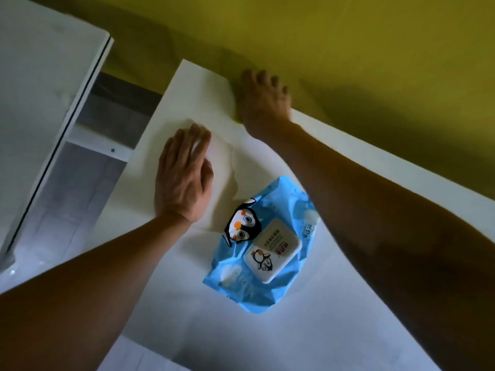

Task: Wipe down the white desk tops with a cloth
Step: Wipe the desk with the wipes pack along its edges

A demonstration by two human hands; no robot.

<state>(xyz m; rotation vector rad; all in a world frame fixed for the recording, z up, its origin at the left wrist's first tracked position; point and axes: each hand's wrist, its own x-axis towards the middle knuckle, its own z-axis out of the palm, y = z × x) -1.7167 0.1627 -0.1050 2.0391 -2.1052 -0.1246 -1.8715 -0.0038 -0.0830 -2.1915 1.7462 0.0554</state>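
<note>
A white wipe cloth lies spread flat on the white desk top. My left hand presses on the cloth's left part with flat, straight fingers. My right hand reaches past the desk's far edge and rests flat against the yellow-green wall, fingers spread. My right forearm crosses over the desk's right side.
A blue pack of wet wipes with a penguin print and a white lid lies just right of the cloth. A second white desk stands to the left across a gap. The yellow-green wall borders the desk's far edge.
</note>
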